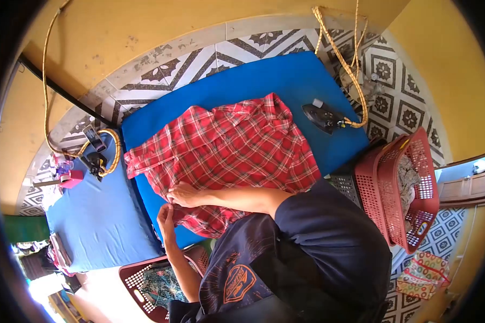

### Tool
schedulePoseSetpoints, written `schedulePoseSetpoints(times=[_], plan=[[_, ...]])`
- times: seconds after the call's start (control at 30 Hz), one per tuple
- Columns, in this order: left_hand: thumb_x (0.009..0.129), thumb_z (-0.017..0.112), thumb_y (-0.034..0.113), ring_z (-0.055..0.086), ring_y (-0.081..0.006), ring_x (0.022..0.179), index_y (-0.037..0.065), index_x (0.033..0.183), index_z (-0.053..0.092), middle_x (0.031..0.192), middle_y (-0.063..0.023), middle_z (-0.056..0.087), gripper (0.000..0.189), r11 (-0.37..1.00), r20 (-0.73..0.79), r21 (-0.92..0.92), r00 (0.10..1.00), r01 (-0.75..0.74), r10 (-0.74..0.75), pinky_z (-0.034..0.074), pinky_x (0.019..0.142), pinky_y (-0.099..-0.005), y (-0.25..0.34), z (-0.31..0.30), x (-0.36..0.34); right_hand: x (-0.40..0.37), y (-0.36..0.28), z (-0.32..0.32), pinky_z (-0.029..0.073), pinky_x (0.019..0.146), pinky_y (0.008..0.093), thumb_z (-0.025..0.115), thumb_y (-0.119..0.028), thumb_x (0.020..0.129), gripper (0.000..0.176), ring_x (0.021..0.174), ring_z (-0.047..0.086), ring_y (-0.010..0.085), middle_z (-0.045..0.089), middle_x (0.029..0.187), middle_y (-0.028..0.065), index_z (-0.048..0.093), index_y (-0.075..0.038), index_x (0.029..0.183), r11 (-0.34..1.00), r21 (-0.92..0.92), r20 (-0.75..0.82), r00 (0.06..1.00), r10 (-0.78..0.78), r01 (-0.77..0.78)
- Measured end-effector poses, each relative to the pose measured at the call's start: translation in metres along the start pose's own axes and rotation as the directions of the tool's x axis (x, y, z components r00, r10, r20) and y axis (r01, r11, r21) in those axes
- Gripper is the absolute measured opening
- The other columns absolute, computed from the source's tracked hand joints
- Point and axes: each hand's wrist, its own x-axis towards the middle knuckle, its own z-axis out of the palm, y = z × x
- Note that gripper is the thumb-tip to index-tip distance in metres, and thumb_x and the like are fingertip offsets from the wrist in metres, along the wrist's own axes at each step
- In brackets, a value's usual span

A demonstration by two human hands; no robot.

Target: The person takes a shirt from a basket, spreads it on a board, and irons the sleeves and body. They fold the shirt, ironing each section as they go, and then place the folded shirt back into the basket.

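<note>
A red plaid shirt (231, 148) lies spread over a blue padded board (285, 75), its collar toward the far right side. Both my hands are at the shirt's near left edge. My right hand (183, 195) reaches across with its fingers closed on the cloth. Just below it, my left hand (166, 216) pinches the same edge between thumb and fingers. The fingertips of the two hands nearly meet, and the exact bit of fabric between them is too small to make out.
A black iron (324, 117) with a wrapped cord rests at the board's right. Another iron (94, 163) and a phone (94, 138) are on the lighter blue board (99, 220) to the left. Red baskets (382, 188) stand at right; another basket (132, 280) holds clothes below.
</note>
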Motion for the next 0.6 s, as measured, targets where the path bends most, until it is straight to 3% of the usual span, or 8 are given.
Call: schedulePoseSetpoints(times=[0.07, 0.1, 0.17, 0.3, 0.4, 0.5, 0.53, 0.6], plan=[[0.091, 0.074, 0.025, 0.057, -0.0102, 0.070, 0.004, 0.097, 0.070, 0.077, -0.0006, 0.066, 0.022, 0.935, 0.094, 0.309, 0.973, 0.175, -0.213, 0.048, 0.065, -0.0270, 0.036, 0.001, -0.004, -0.024, 0.004, -0.020, 0.047, 0.089, 0.0464, 0.070, -0.019, 0.085, 0.022, 0.100, 0.065, 0.0308, 0.067, 0.104, 0.0130, 0.067, -0.007, 0.103, 0.985, 0.168, -0.128, 0.992, 0.001, 0.021], [0.088, 0.076, 0.027, 0.058, -0.0149, 0.068, 0.004, 0.096, 0.070, 0.081, -0.0046, 0.066, 0.025, 0.846, 0.120, 0.424, 0.946, -0.324, 0.302, 0.050, 0.065, -0.0324, -0.007, -0.003, 0.021, -0.043, 0.011, -0.033, 0.048, 0.088, 0.0450, 0.072, -0.020, 0.084, 0.025, 0.100, 0.065, 0.0312, 0.067, 0.104, 0.0125, 0.068, -0.007, 0.106, 0.980, 0.193, -0.273, 0.957, 0.094, -0.042], [0.087, 0.077, 0.024, 0.064, -0.0212, 0.079, 0.005, 0.098, 0.069, 0.095, -0.0103, 0.066, 0.024, 0.746, 0.027, 0.559, 0.908, -0.361, 0.419, 0.053, 0.070, -0.0349, 0.053, 0.041, 0.022, -0.094, 0.046, -0.072, 0.052, 0.084, 0.0401, 0.074, -0.018, 0.084, 0.032, 0.101, 0.065, 0.0309, 0.067, 0.104, 0.0126, 0.068, -0.007, 0.113, 0.956, 0.174, -0.444, 0.847, 0.292, -0.238], [0.086, 0.076, 0.024, 0.065, -0.0329, 0.095, 0.004, 0.095, 0.068, 0.096, -0.0143, 0.067, 0.023, 0.596, 0.444, 0.325, 0.675, -0.734, 0.589, 0.050, 0.086, -0.0416, 0.116, 0.175, 0.067, -0.257, 0.155, -0.128, 0.046, 0.095, 0.0464, 0.070, -0.018, 0.081, 0.039, 0.109, 0.057, 0.0374, 0.063, 0.111, 0.0183, 0.062, -0.002, 0.115, 0.659, 0.216, -0.873, 0.159, 0.461, -0.721], [0.085, 0.073, 0.023, 0.059, -0.0322, 0.108, 0.007, 0.111, 0.064, 0.112, -0.0130, 0.063, 0.032, 0.470, 0.575, 0.348, 0.581, -0.811, 0.576, 0.046, 0.095, -0.0454, 0.116, 0.283, 0.104, -0.362, 0.186, -0.151, 0.045, 0.096, 0.0425, 0.066, -0.044, 0.091, 0.054, 0.110, 0.059, 0.0364, 0.065, 0.112, 0.0183, 0.059, -0.001, 0.123, 0.226, 0.141, -0.928, -0.049, 0.369, -0.964], [0.088, 0.067, 0.021, 0.054, -0.0315, 0.119, 0.010, 0.123, 0.058, 0.120, -0.0123, 0.060, 0.039, 0.209, 0.593, 0.591, 0.595, -0.779, 0.542, 0.043, 0.100, -0.0463, 0.083, 0.349, 0.155, -0.399, 0.184, -0.153, 0.048, 0.093, 0.0432, 0.068, -0.048, 0.090, 0.061, 0.105, 0.063, 0.0388, 0.068, 0.108, 0.0205, 0.060, 0.004, 0.122, 0.177, 0.419, -0.647, -0.155, 0.747, -0.891], [0.093, 0.060, 0.024, 0.061, -0.0355, 0.110, 0.014, 0.124, 0.058, 0.117, -0.0137, 0.063, 0.033, 0.058, 0.682, 0.584, 0.528, -0.810, 0.506, 0.049, 0.091, -0.0505, 0.050, 0.362, 0.196, -0.399, 0.168, -0.167, 0.050, 0.090, 0.0438, 0.069, -0.047, 0.090, 0.058, 0.098, 0.066, 0.0388, 0.069, 0.100, 0.0223, 0.064, 0.004, 0.116, 0.335, 0.469, -0.581, 0.000, 0.814, -0.817], [0.097, 0.053, 0.027, 0.067, -0.0407, 0.096, 0.017, 0.116, 0.062, 0.106, -0.0164, 0.068, 0.023, 0.515, 0.469, 0.683, 0.852, -0.517, 0.234, 0.053, 0.079, -0.0545, 0.102, 0.372, 0.194, -0.413, 0.186, -0.146, 0.050, 0.086, 0.0435, 0.065, -0.039, 0.095, 0.043, 0.093, 0.066, 0.0370, 0.068, 0.099, 0.0222, 0.066, 0.003, 0.107, 0.444, 0.251, -0.814, 0.060, 0.577, -0.860]])
